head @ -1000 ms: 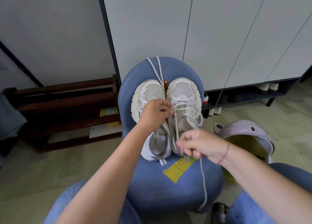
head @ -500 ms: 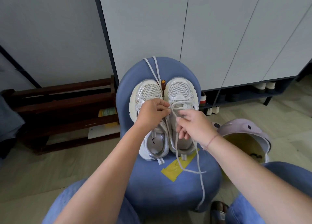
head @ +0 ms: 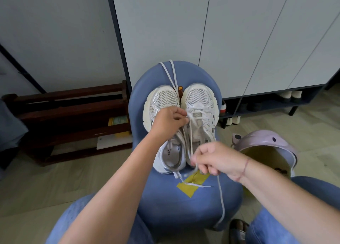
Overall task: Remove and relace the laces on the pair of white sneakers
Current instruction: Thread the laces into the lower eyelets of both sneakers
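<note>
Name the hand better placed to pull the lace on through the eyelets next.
Probably the right hand: it grips the lace running down from the eyelets. The left hand pinches it up at the sneaker.

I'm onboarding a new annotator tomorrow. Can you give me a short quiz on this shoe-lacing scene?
1. True or false: both white sneakers stand on the blue chair.
2. The right hand pinches: A) a lace, B) a sock, C) a brush.
3. What colour is the tape on the seat?
Key: 1 true; 2 A; 3 yellow.
</note>
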A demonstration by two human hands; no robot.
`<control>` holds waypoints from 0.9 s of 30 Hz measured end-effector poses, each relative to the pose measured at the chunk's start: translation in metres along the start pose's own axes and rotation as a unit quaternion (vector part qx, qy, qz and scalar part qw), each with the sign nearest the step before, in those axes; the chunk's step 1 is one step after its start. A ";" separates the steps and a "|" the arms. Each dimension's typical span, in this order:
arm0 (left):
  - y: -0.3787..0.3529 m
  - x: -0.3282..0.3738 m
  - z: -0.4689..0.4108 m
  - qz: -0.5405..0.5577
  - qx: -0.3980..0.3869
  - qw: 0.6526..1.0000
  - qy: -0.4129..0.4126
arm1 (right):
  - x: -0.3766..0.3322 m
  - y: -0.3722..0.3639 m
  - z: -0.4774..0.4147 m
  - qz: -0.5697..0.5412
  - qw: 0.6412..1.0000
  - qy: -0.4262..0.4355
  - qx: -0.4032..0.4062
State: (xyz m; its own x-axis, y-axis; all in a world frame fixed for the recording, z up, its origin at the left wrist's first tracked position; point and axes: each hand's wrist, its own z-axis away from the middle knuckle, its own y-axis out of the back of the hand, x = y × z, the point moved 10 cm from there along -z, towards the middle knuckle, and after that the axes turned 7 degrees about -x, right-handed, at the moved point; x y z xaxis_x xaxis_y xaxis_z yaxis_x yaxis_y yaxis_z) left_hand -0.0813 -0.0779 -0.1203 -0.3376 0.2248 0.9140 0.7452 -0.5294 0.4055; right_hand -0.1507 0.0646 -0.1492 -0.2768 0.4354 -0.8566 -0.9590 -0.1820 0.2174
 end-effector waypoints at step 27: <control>-0.006 0.018 0.018 0.000 0.022 0.999 -0.026 | -0.007 -0.045 0.060 -0.032 0.965 0.055 -0.255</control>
State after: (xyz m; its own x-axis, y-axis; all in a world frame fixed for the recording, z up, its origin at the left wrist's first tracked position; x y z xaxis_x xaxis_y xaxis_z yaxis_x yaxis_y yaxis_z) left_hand -0.0810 -0.0561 -0.1060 -0.3084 0.2674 0.9129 0.7700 -0.4934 0.4046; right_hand -0.1098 0.1224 -0.1252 -0.1820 0.3685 -0.9116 -0.8111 -0.5803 -0.0727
